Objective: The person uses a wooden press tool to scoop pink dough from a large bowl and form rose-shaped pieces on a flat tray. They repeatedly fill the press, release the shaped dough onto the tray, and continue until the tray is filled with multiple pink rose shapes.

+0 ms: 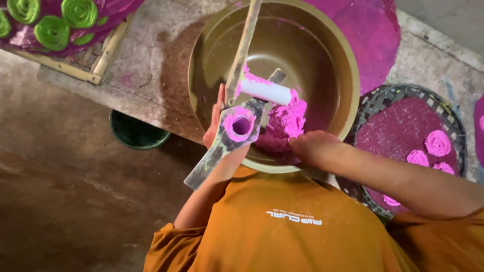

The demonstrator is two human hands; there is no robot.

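Your left hand (216,121) clasps the lever press (237,126), whose one pink-rimmed hole lies just beside the grip, inside the bowl (322,55) rim. Right of it, your right hand (312,147) rests on one pink dough (285,123) mass; whether its fingers close, you cannot tell. Three pink coils (437,143) sit farther right.
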